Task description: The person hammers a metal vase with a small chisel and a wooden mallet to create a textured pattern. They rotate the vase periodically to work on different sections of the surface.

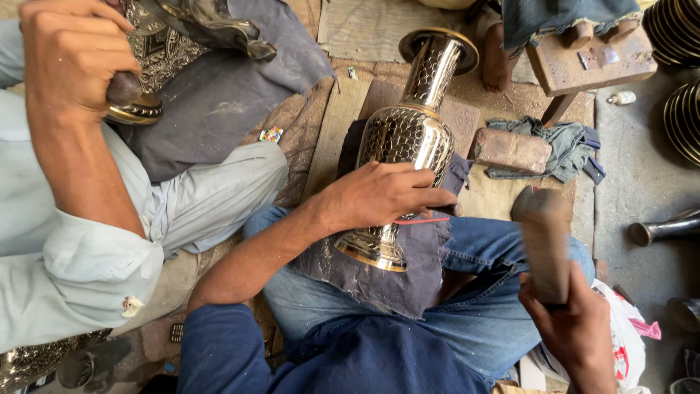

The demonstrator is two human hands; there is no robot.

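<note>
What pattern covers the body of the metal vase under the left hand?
The vase is shiny silver-toned metal with an all-over scale-like hammered pattern and gold-coloured rims, seen in the head view.

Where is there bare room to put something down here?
Bare grey floor lies right of the rag, between the stacked rims and the horn. A tan mat strip left of the vase is also free. The lap is crowded: left hand, cloth, right hand with mallet.

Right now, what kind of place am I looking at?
Probably a metal-craft workshop on the floor: a left hand steadies an engraved brass vase, the right hand raises a wooden mallet, finished metal rims stacked nearby.
</note>
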